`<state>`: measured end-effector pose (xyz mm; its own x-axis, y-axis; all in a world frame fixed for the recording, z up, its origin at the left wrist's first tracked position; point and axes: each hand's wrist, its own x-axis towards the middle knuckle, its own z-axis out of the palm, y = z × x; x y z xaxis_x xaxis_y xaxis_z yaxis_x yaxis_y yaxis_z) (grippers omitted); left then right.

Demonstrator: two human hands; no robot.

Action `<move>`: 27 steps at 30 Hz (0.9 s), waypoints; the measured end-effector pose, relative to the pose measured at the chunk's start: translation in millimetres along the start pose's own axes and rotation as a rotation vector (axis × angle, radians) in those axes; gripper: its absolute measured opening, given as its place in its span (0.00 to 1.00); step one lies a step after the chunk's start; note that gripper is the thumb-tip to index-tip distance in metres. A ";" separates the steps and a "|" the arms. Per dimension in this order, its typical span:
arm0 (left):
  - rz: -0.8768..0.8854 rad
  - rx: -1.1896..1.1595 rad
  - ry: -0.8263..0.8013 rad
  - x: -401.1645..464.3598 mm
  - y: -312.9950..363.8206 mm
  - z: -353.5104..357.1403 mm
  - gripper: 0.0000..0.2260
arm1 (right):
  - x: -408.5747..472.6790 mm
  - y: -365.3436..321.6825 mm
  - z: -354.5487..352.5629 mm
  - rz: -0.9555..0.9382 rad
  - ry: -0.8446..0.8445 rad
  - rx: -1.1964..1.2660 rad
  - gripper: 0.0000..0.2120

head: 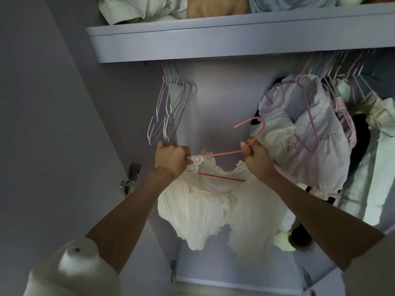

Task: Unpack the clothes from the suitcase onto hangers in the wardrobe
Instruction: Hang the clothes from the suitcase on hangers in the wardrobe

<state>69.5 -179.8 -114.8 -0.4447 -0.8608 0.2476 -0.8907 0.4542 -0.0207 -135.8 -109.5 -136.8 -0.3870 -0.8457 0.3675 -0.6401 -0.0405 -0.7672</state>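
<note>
My left hand [171, 159] is gripping one end of a thin pink wire hanger [222, 154] along with the lace strap of a cream knitted lace-trimmed top [203, 210]. My right hand [255, 155] is pinching the hanger's neck just below its hook. The top is hanging from the hanger in front of the pale lilac wardrobe back wall [224, 99]. Empty pastel wire hangers [168, 110] are dangling at left, hung white and pink clothes [310, 129] at right. Folded fabrics are lying on the lilac shelf [213, 37] above.
</note>
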 end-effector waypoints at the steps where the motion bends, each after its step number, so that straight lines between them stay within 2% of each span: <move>1: -0.002 0.000 0.005 -0.7 1.0 0.3 0.11 | 1.5 -1.8 -3.0 -0.011 -0.005 -0.010 0.12; 3: -0.052 -0.155 0.023 -3.3 1.1 -1.1 0.12 | 4.4 -5.9 -8.1 -0.032 -0.017 -0.037 0.08; 5: -0.101 -0.330 -0.003 -3.8 -2.9 -1.0 0.13 | 6.4 -5.5 -11.2 -0.040 -0.028 -0.080 0.09; 7: -0.108 -0.401 -0.048 -2.9 -10.3 1.1 0.13 | 6.3 -0.8 -12.6 -0.039 -0.040 -0.108 0.09; 8: -0.095 -0.433 -0.073 -3.3 -13.8 3.2 0.11 | 5.1 1.8 -12.5 -0.037 -0.045 -0.109 0.09; 10: -0.075 -0.519 -0.153 -4.6 -22.2 10.8 0.01 | 4.0 4.3 -10.2 -0.046 -0.058 -0.121 0.09; 12: -0.013 -0.561 -0.255 -8.7 -25.0 20.7 0.06 | 3.4 5.3 -8.5 -0.055 -0.051 -0.135 0.09; 13: 0.021 -0.561 -0.270 -11.3 -25.3 24.0 0.04 | 3.9 5.3 -7.9 -0.061 -0.043 -0.135 0.09; 15: 0.067 -0.613 -0.215 -12.1 -25.2 32.3 0.15 | 4.9 5.8 -8.6 -0.069 -0.042 -0.144 0.09; 16: 0.052 -0.682 -0.165 -12.3 -24.9 33.5 0.15 | 5.5 6.2 -9.5 -0.073 -0.049 -0.154 0.09; 18: -0.045 -0.834 -0.052 -11.1 -22.4 32.7 0.04 | 6.9 7.3 -10.8 -0.081 -0.079 -0.186 0.09; 19: -0.090 -0.912 0.018 -9.9 -20.2 31.2 0.02 | 7.5 8.5 -10.5 -0.079 -0.093 -0.204 0.09; 22: -0.127 -1.070 0.053 -7.1 -9.0 26.5 0.09 | 7.5 11.0 -7.6 -0.063 -0.098 -0.225 0.09; 24: -0.063 -1.046 0.004 -10.1 -1.9 25.4 0.07 | 6.6 9.3 -4.9 -0.061 -0.091 -0.204 0.10; 27: 0.020 -0.798 0.051 -11.2 -0.9 36.5 0.09 | 6.4 2.0 -2.5 -0.069 -0.064 -0.104 0.10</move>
<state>71.9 -179.0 -153.0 -0.4381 -0.8478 0.2990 -0.5376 0.5136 0.6687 -141.3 -113.7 -134.7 -0.2990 -0.8751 0.3806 -0.7302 -0.0469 -0.6816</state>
